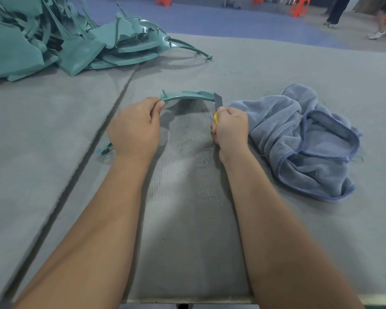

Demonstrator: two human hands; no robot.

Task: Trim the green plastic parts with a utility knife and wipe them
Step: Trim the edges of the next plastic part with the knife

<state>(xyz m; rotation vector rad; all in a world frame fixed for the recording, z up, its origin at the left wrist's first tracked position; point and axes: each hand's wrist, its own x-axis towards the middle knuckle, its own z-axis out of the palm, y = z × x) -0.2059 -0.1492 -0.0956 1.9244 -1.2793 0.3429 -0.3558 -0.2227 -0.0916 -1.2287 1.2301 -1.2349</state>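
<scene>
Here, the left hand (134, 128) pinches one end of a curved green plastic strip (187, 97) over the grey table (276, 63). The right hand (231, 128) grips a yellow utility knife (217, 105), blade at the other end. Thin shavings (204, 161) suggest trimming is underway; a large green heap (54, 39) waits, and the blue cloth (303, 139) lies unused.

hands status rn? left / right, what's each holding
Left hand: closed, pinching one end of the curved green plastic part.
Right hand: closed round the yellow utility knife, blade at the part's other end.
</scene>
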